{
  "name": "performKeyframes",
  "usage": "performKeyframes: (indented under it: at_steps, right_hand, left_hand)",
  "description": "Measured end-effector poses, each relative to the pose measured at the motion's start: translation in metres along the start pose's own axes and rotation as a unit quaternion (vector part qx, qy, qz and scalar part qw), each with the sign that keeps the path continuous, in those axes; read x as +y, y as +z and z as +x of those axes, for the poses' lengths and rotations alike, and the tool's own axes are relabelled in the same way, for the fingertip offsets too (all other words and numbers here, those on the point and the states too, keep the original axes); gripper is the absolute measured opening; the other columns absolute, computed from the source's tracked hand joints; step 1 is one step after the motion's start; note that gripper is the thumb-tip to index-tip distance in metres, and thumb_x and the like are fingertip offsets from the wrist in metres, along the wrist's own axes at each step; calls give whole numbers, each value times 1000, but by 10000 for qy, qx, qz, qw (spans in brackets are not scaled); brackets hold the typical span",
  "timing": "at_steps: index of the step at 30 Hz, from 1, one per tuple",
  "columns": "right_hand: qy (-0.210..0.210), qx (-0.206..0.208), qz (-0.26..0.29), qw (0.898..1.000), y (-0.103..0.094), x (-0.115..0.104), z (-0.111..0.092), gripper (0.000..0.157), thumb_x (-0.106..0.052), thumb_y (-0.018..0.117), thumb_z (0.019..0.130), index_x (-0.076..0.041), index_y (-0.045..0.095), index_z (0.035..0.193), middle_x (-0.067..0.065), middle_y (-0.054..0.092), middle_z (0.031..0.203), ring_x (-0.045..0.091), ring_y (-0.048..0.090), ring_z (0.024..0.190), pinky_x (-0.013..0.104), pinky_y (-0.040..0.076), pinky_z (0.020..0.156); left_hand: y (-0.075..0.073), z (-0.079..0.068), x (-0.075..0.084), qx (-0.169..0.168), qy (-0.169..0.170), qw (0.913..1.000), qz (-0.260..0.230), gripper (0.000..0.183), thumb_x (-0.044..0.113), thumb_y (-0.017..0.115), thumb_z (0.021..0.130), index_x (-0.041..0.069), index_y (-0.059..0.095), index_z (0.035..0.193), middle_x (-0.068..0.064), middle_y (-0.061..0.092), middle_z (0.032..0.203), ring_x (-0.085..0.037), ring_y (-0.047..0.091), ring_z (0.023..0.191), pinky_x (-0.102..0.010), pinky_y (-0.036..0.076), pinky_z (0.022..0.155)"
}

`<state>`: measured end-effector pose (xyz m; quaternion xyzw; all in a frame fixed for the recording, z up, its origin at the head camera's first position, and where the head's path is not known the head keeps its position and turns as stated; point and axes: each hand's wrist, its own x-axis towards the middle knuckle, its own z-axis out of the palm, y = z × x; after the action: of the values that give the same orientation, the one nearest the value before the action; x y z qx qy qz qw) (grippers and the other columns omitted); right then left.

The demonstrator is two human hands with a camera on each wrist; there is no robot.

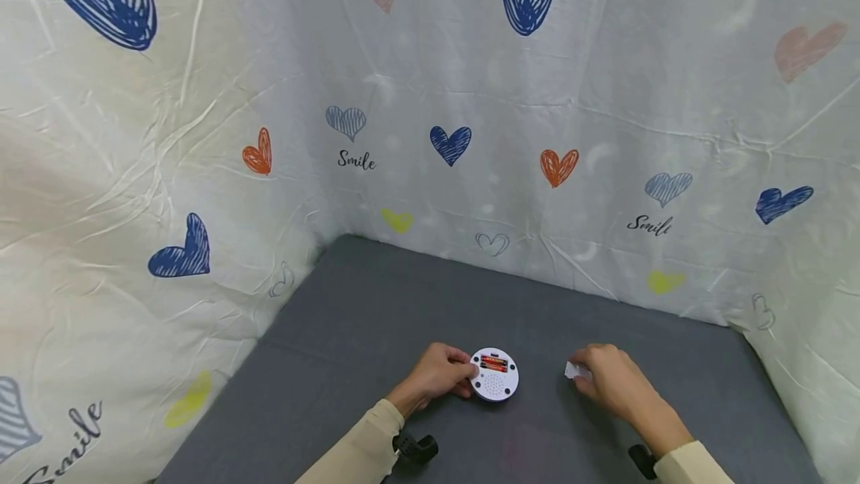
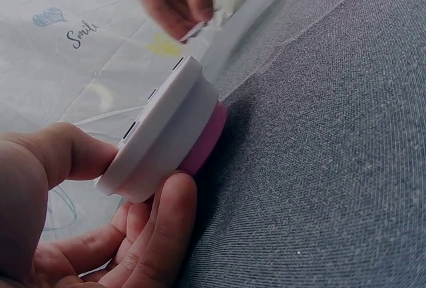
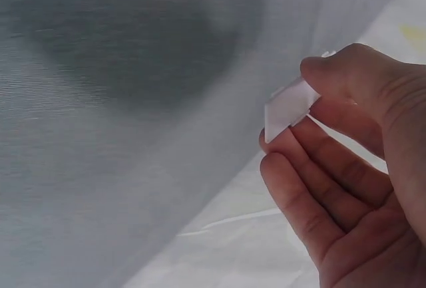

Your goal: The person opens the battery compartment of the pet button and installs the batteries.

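My left hand (image 1: 440, 374) pinches the near-left rim of a round white battery-powered device (image 1: 496, 385), thumb on top and fingers beneath. Its upturned face shows two orange-and-black batteries (image 1: 493, 364) in an uncovered compartment, a cluster of small speaker holes and several dark round feet. A pink part (image 2: 208, 138) shows on its underside in the left wrist view, close over the grey cloth. To the right, my right hand (image 1: 611, 379) pinches a small white plastic battery cover (image 3: 290, 107) between thumb and fingers, apart from the device.
A dark grey cloth (image 1: 403, 297) covers the table. White curtains (image 1: 416, 81) printed with hearts and the word "Smile" rise along the back and both sides. Dark wrist straps (image 1: 415, 448) sit at both cuffs.
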<state>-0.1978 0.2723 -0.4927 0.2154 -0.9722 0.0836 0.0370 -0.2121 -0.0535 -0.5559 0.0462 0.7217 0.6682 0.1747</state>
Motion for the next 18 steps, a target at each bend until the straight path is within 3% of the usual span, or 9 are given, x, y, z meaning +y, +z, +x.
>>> performKeyframes:
  at_steps: [8,18]
  right_hand:
    - [-571,513,-84,9970,-8,-20,26,15,-4,86,82,-12,81,94,-2,74,84,16,69,77,39,60,68]
    - [-726,447,154,9962,-9,-49,51,16,-3,85,85,-8,83,100,0,77,90,15,69,79,37,61,69]
  left_hand:
    - [-1,-1,1,-11,-26,10000,-51,23,2,77,93,-11,73,111,-12,77,87,-15,72,66,-32,69,64]
    - [0,0,-1,-29,-12,10000,-45,25,2,76,94,-12,72,114,-12,77,89,-16,73,68,-33,69,65]
